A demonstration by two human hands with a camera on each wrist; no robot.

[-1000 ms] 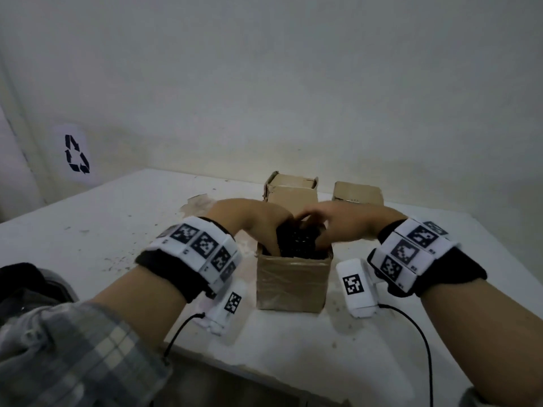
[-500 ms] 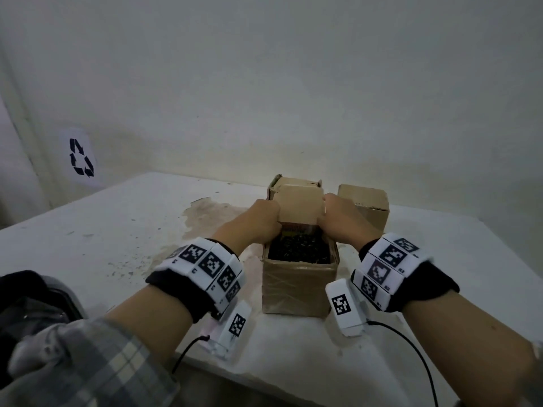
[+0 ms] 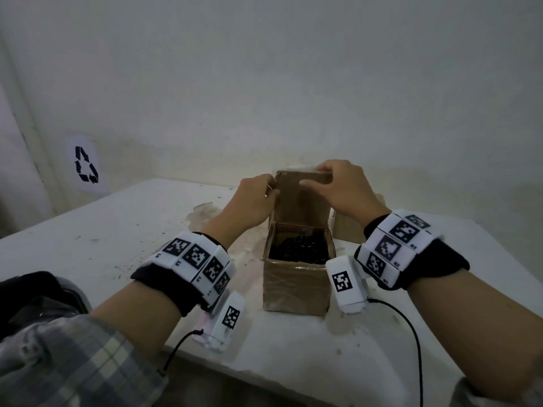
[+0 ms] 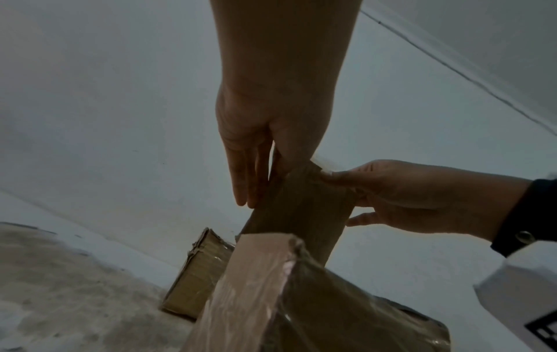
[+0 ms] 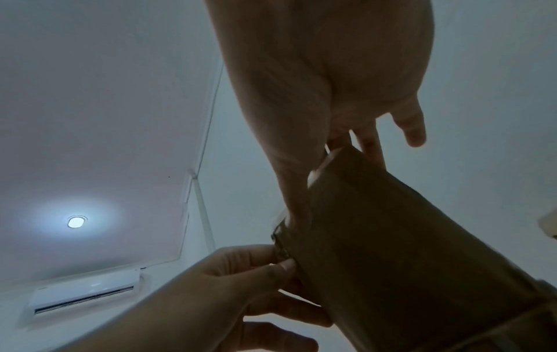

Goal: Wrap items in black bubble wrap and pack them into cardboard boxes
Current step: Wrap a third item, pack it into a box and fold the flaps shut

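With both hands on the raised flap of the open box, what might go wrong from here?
1. The black bubble wrap sits close to the rim of the box, so the flap may not close flat.
2. Only the left hand and right hand at the flap touch the box; pushing down might tip or slide it on the table.

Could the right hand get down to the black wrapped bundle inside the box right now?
Probably yes. The flap stands upright at the back, so the box is open above the black bundle. But the right hand and left hand both pinch that flap, so it must let go first.
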